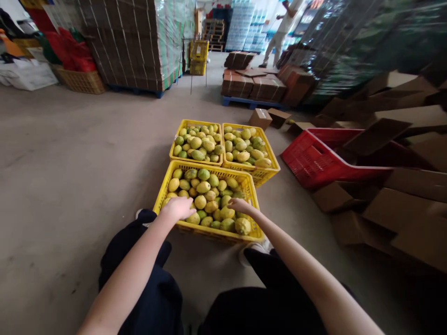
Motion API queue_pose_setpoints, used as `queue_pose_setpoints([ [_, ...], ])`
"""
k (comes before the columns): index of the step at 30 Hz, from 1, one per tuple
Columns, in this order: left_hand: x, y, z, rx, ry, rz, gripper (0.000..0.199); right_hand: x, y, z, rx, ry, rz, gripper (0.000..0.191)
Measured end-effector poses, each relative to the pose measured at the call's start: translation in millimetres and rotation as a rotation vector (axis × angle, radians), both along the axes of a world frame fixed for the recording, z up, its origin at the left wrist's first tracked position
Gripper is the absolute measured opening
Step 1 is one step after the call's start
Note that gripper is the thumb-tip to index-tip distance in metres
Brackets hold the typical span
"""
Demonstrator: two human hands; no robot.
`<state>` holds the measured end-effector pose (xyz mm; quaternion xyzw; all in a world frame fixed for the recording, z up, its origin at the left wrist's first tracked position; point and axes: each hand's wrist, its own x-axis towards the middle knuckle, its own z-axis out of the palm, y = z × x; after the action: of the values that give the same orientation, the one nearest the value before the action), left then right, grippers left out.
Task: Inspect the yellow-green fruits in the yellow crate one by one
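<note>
A yellow crate (252, 193) of lemons stands on the floor between my feet, and green and yellow lemons (200, 202) fill it in a loose heap. Over its left side reaches my left hand (179, 208), fingers stretched out and thumb apart, just above the fruit. My right hand (239, 205) hangs over the right part of the heap, its fingers loosely bent down close to a lemon (227, 212). No fruit shows in either hand. Contact of the fingertips with the lemons cannot be made out. A large knobby lemon (243, 226) lies in the near right corner.
Two more yellow crates, the left crate (174, 139) and the right crate (267, 173), hold lemons behind. A red crate (300, 160) and loose cardboard boxes (401, 200) crowd the right. Flattened cartons (253, 86) sit on a blue pallet. A person (284, 30) stands far back.
</note>
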<state>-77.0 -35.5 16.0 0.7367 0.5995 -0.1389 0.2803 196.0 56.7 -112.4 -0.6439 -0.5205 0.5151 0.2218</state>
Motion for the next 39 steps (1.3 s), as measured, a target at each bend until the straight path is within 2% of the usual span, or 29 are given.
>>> queue_pose_setpoints([
  [5,-7.1,2.3,3.6,-0.001,-0.015,0.05,0.046,-48.1,-0.4,-30.0,-0.045,-0.437,0.3,0.034],
  [10,-16.6,5.9,10.2,0.023,-0.029,0.087,0.047,-66.6,2.9,-50.7,-0.006,-0.715,0.444,0.036],
  [14,-21.2,7.4,16.5,0.039,-0.02,0.121,0.047,-65.9,-3.0,-51.1,0.072,-0.835,0.48,0.035],
  [18,-19.3,7.0,22.1,0.011,-0.024,0.117,0.048,-69.4,-15.4,-37.0,0.193,-0.913,0.54,0.031],
  [21,-16.1,6.7,23.0,-0.013,-0.036,0.083,0.048,-73.5,-20.4,-14.3,0.32,-0.92,0.645,0.03],
  [24,-12.1,6.3,21.4,0.028,-0.048,0.071,0.049,-76.0,-18.8,23.4,0.427,-0.885,0.744,0.028],
  [27,-8.1,6.1,20.4,0.178,-0.086,0.087,0.059,-79.5,-16.5,75.3,0.528,-0.832,0.762,0.031],
  [29,-7.0,6.8,20.8,0.286,-0.171,0.083,0.073,-84.0,-18.5,113.9,0.689,-0.684,0.714,0.04],
  [31,-8.1,8.3,21.8,0.363,-0.31,0.088,0.084,-89.8,-24.2,150.7,0.776,-0.503,0.685,0.046],
  [34,-13.3,10.8,23.0,0.467,-0.584,0.135,0.075,-99.0,-35.3,192.4,0.859,-0.294,0.621,0.046],
  [37,-18.2,11.5,22.2,0.536,-0.795,0.256,0.064,-106.3,-39.5,207.8,0.844,-0.098,0.572,0.047],
  [39,-20.0,11.5,20.7,0.56,-0.899,0.378,0.063,-110.3,-35.0,200.1,0.803,0.065,0.502,0.047],
])
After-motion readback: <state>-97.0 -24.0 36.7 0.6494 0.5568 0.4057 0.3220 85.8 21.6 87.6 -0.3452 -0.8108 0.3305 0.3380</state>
